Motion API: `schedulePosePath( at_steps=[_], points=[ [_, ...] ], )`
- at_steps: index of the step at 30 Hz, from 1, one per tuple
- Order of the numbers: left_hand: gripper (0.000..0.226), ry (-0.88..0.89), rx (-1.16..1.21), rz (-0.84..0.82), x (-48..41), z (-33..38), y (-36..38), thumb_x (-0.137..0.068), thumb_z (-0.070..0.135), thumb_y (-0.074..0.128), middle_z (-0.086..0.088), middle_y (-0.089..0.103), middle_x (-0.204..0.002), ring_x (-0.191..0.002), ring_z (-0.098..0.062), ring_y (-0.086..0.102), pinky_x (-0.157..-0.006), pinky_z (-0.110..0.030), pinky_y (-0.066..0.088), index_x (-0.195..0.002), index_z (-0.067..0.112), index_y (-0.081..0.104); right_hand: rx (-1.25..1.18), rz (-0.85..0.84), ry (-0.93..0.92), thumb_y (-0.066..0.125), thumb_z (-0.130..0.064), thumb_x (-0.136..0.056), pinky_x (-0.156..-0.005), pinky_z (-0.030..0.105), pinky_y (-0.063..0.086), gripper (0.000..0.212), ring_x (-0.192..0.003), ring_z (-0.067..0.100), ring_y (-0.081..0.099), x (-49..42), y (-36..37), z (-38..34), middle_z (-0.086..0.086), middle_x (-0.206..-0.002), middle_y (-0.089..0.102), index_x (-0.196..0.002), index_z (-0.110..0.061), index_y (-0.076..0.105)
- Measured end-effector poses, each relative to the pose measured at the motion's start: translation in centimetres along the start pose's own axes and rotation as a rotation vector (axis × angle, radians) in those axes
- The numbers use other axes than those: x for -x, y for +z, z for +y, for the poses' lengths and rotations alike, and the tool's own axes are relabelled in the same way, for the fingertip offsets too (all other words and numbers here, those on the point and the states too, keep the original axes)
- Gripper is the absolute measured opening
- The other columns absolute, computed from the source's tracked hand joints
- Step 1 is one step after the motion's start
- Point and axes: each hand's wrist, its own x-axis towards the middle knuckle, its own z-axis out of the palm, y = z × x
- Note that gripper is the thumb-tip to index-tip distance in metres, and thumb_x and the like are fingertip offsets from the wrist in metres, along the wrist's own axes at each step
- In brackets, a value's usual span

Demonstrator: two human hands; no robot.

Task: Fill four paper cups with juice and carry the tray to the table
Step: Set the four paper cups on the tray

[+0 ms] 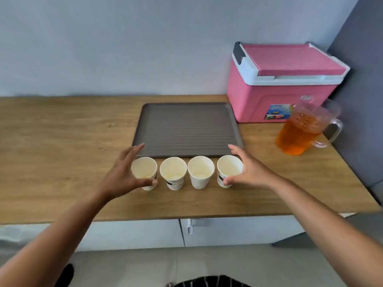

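Four white paper cups stand empty in a row on the wooden counter (62,141), just in front of a ribbed brown tray (186,125) with nothing on it. My left hand (124,172) wraps the leftmost cup (144,169), thumb on its front and fingers reaching behind it. My right hand (248,170) wraps the rightmost cup (229,167) the same way. The two middle cups (173,171) (200,169) are untouched. A clear jug of orange juice (298,133) stands at the right, handle pointing right.
A pink cooler box (279,83) with a white-rimmed lid sits at the back right, against the tray's corner and behind the jug. A dark panel (356,90) bounds the counter's right side. White cabinet fronts (228,230) lie below the counter edge.
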Motion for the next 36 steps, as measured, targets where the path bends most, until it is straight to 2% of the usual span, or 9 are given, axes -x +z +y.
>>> schedulePosePath(
  at_steps=[5, 8, 11, 14, 18, 24, 28, 31, 36],
  points=[
    [0.113, -0.062, 0.113, 0.066, 0.0, -1.7, 1.8, -0.055, 0.038, 0.093, -0.002, 0.037, -0.148, -0.134, -0.018, 0.037, -0.107, -0.029, 0.030, -0.148, 0.038, 0.028, -0.054, 0.112, 0.028, 0.090, -0.039, -0.058, -0.107, 0.029, 0.035, 0.111, -0.131, 0.012, 0.042, -0.4, 1.9, 0.9, -0.008, -0.151, 0.039, -0.149, -0.035, 0.027],
    [0.097, -0.071, 0.162, 0.069, 0.0, -1.9, 2.4, -0.063, 0.028, 0.091, 0.002, 0.047, -0.138, -0.125, -0.020, 0.046, -0.098, -0.030, 0.037, -0.139, 0.045, 0.032, -0.046, 0.166, 0.035, 0.088, -0.033, -0.064, -0.099, 0.025, 0.038, 0.099, -0.119, 0.011, 0.048, -0.3, 2.4, 0.9, -0.006, -0.142, 0.047, -0.145, -0.032, 0.033],
    [0.082, -0.068, 0.201, 0.106, 0.1, -2.3, 2.7, -0.068, 0.021, 0.087, 0.005, 0.053, -0.123, -0.112, -0.018, 0.052, -0.088, -0.027, 0.039, -0.130, 0.041, 0.038, -0.064, 0.198, 0.058, 0.086, -0.032, -0.067, -0.093, 0.031, 0.046, 0.087, -0.110, 0.016, 0.054, 0.0, 3.0, 0.8, -0.004, -0.126, 0.055, -0.139, -0.033, 0.038],
    [0.079, -0.067, 0.213, 0.110, -0.1, -2.8, 2.7, -0.068, 0.020, 0.087, 0.005, 0.054, -0.121, -0.109, -0.018, 0.053, -0.087, -0.028, 0.041, -0.131, 0.034, 0.041, -0.078, 0.219, 0.081, 0.086, -0.031, -0.069, -0.093, 0.036, 0.049, 0.083, -0.108, 0.018, 0.054, 0.2, 3.2, 0.6, -0.004, -0.121, 0.054, -0.137, -0.034, 0.038],
    [0.077, -0.026, 0.256, 0.103, -1.3, -3.3, 1.2, -0.067, 0.020, 0.088, 0.013, 0.058, -0.117, -0.107, -0.013, 0.056, -0.089, -0.030, 0.046, -0.129, 0.035, 0.044, -0.098, 0.289, 0.102, 0.086, -0.031, -0.069, -0.093, 0.036, 0.049, 0.083, -0.109, 0.018, 0.054, -0.2, 2.6, 0.2, -0.004, -0.122, 0.054, -0.136, -0.035, 0.038],
    [0.077, 0.043, 0.306, 0.109, -5.9, -1.9, -1.0, -0.066, 0.023, 0.089, 0.020, 0.056, -0.117, -0.108, -0.008, 0.057, -0.090, -0.029, 0.049, -0.128, 0.036, 0.045, -0.144, 0.403, 0.075, 0.085, -0.026, -0.069, -0.088, 0.028, 0.043, 0.080, -0.108, 0.016, 0.055, -4.3, 0.2, -2.2, -0.004, -0.119, 0.056, -0.136, -0.031, 0.041],
    [0.076, 0.060, 0.285, 0.112, -10.8, -0.5, -0.5, -0.065, 0.021, 0.089, 0.010, 0.055, -0.122, -0.110, -0.009, 0.053, -0.084, -0.013, 0.040, -0.125, 0.035, 0.045, -0.117, 0.388, 0.052, 0.084, -0.021, -0.071, -0.089, 0.025, 0.039, 0.081, -0.112, 0.018, 0.053, -10.2, -0.5, -3.4, -0.001, -0.124, 0.053, -0.139, -0.023, 0.041],
    [0.077, 0.037, 0.275, 0.123, -14.7, 0.0, 0.6, -0.064, 0.024, 0.089, 0.009, 0.055, -0.125, -0.113, -0.012, 0.054, -0.090, -0.020, 0.040, -0.127, 0.032, 0.047, -0.112, 0.350, 0.035, 0.083, -0.025, -0.069, -0.096, 0.029, 0.042, 0.086, -0.117, 0.020, 0.052, -14.7, -0.5, -3.9, -0.003, -0.127, 0.050, -0.142, -0.024, 0.038],
    [0.080, -0.007, 0.240, 0.148, -21.0, 1.2, 1.4, -0.067, 0.026, 0.087, 0.007, 0.055, -0.126, -0.114, -0.011, 0.052, -0.093, -0.023, 0.038, -0.135, 0.031, 0.044, -0.104, 0.291, 0.021, 0.080, -0.026, -0.074, -0.089, 0.021, 0.034, 0.087, -0.114, 0.014, 0.049, -21.1, -0.9, -4.6, -0.002, -0.132, 0.048, -0.147, -0.023, 0.033]
  ],
)
